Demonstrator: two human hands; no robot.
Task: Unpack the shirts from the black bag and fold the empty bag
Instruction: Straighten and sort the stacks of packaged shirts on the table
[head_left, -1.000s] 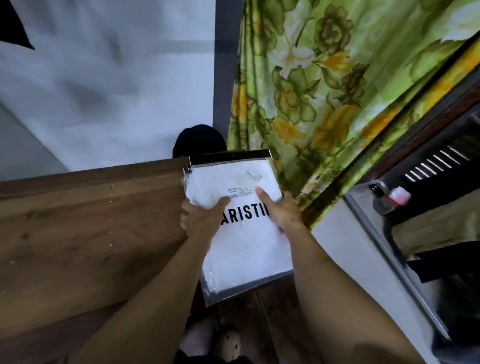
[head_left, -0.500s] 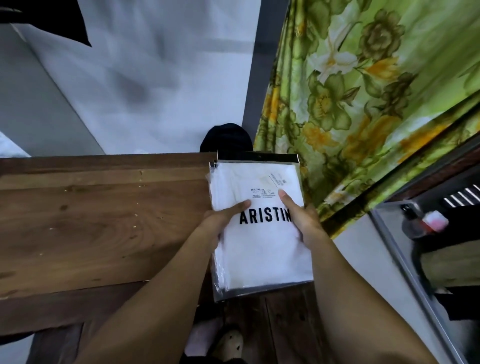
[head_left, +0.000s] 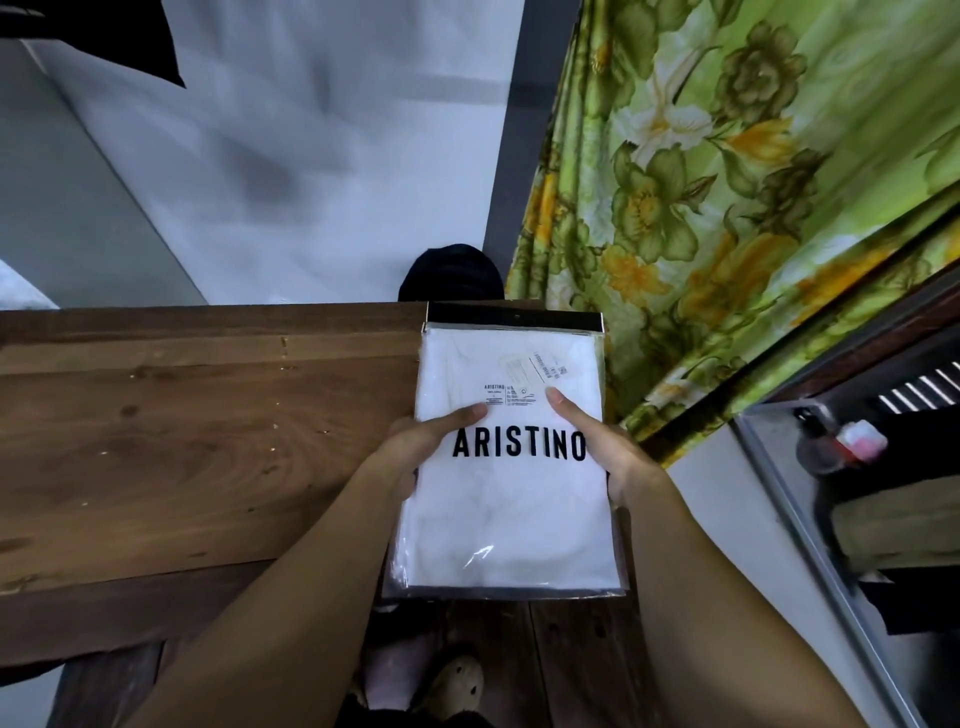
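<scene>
Both hands, left hand (head_left: 415, 457) and right hand (head_left: 605, 457), are gripping 1 packaged shirt (head_left: 506, 519) by its side edges; since a second ago it is drifting right, off the table (head_left: 182, 441), so unpacking is continuing.

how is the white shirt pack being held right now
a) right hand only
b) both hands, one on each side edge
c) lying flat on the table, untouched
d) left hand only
b: the left hand and right hand each grip a side edge of the shirt pack, thumbs on its front.
</scene>
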